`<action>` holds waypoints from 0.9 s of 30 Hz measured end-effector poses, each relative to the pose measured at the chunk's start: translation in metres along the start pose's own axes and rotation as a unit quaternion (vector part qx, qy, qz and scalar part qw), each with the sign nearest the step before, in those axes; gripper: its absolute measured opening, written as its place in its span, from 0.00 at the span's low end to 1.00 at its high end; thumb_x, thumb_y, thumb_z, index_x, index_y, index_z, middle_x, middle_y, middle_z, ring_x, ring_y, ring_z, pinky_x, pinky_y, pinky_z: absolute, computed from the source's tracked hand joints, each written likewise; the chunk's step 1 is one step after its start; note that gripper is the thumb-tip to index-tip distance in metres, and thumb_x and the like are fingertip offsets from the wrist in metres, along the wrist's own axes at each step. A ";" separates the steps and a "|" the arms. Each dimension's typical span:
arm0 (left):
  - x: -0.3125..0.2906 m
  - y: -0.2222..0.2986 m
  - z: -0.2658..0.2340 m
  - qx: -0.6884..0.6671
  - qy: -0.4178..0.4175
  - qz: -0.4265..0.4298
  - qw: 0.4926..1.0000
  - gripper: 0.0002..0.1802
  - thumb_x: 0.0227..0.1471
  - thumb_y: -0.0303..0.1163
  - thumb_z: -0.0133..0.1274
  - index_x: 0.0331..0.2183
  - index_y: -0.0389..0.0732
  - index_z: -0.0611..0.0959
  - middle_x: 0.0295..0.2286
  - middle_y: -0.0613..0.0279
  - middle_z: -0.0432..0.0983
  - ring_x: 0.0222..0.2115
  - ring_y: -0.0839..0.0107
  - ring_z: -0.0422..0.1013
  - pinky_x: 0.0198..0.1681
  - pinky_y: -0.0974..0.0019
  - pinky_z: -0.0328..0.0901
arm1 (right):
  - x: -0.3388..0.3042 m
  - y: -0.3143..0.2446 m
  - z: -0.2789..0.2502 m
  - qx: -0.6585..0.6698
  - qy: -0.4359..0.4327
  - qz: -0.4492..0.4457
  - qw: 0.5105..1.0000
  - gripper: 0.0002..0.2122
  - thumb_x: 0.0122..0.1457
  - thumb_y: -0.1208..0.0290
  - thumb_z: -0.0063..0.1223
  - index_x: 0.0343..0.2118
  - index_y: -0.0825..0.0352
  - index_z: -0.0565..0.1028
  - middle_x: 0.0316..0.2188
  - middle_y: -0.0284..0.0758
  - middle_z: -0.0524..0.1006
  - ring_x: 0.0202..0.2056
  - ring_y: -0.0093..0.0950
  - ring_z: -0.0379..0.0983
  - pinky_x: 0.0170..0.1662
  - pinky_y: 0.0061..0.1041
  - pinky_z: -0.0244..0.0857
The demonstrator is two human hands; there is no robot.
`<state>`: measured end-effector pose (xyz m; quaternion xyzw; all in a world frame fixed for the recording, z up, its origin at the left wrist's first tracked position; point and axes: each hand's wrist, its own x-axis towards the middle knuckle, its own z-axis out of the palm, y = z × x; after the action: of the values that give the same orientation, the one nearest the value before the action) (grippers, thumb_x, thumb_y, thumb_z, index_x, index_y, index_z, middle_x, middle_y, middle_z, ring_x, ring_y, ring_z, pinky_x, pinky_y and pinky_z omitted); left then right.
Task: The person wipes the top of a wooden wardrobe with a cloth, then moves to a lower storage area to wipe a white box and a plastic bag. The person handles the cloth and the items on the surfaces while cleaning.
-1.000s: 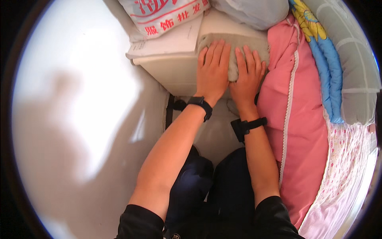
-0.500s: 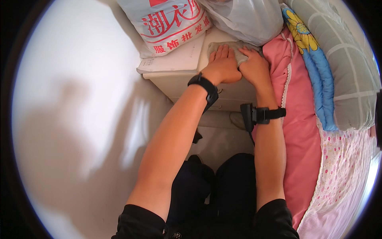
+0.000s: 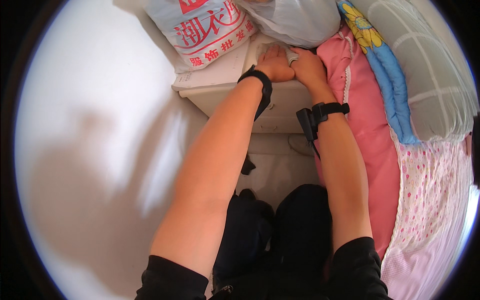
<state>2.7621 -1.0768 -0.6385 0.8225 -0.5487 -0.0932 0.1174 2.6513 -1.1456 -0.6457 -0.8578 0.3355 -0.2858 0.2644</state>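
A greyish cloth (image 3: 262, 48) lies on top of a cream bedside cabinet (image 3: 220, 102), partly covered by my hands. My left hand (image 3: 275, 66) rests flat on it, fingers stretched out and pointing away from me. Beside it, touching or almost touching, my right hand (image 3: 309, 69) is closed around the bunched right part of the cloth. Both wrists carry black straps, and the right strap (image 3: 330, 109) has a black box with a cable.
Left of the cloth are papers (image 3: 215, 75) under a white bag with red print (image 3: 200, 30). Behind the cloth stands a translucent white bag (image 3: 300, 22). At right is a bed with pink bedding (image 3: 362, 130), a blue flowered quilt (image 3: 392, 90) and a grey-green roll (image 3: 435, 75).
Both hands have slid farther back on the cabinet with the cloth. My right hand's fingers now curl over the cloth's edge. The view has shifted slightly.
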 end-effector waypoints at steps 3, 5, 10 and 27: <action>-0.014 -0.004 0.013 -0.038 0.117 0.038 0.992 0.40 0.46 0.44 0.48 0.59 0.32 0.65 0.60 0.47 0.59 0.64 0.55 0.50 0.66 0.54 0.44 | -0.006 -0.002 -0.001 -0.012 0.030 -0.007 0.999 0.19 0.48 0.73 0.50 0.45 0.65 0.79 0.42 0.49 0.78 0.44 0.47 0.75 0.50 0.39 0.68; -0.026 0.000 0.017 -0.062 0.168 0.069 0.982 0.36 0.45 0.40 0.50 0.55 0.33 0.70 0.57 0.48 0.64 0.62 0.55 0.55 0.65 0.54 0.46 | -0.018 0.003 0.004 -0.019 0.099 -0.040 0.994 0.17 0.48 0.75 0.51 0.42 0.66 0.79 0.45 0.46 0.77 0.47 0.46 0.73 0.50 0.40 0.67; -0.082 0.010 0.041 -0.001 0.298 0.102 0.949 0.33 0.40 0.29 0.58 0.51 0.32 0.74 0.54 0.49 0.68 0.58 0.55 0.60 0.64 0.53 0.50 | -0.074 0.005 0.028 -0.015 0.240 -0.139 0.961 0.19 0.45 0.82 0.51 0.44 0.67 0.77 0.48 0.40 0.77 0.54 0.38 0.69 0.61 0.39 0.53; -0.047 -0.025 0.002 -0.091 0.195 0.093 0.972 0.22 0.45 0.26 0.50 0.45 0.33 0.81 0.50 0.44 0.72 0.50 0.47 0.68 0.56 0.55 0.62 | -0.083 -0.017 0.025 -0.019 0.205 -0.139 0.969 0.19 0.44 0.75 0.60 0.43 0.69 0.76 0.50 0.41 0.75 0.56 0.37 0.66 0.60 0.39 0.53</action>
<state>2.7659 -1.0243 -0.6466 0.7562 -0.5784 0.0305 0.3045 2.6247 -1.0675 -0.6780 -0.8239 0.2653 -0.4833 0.1310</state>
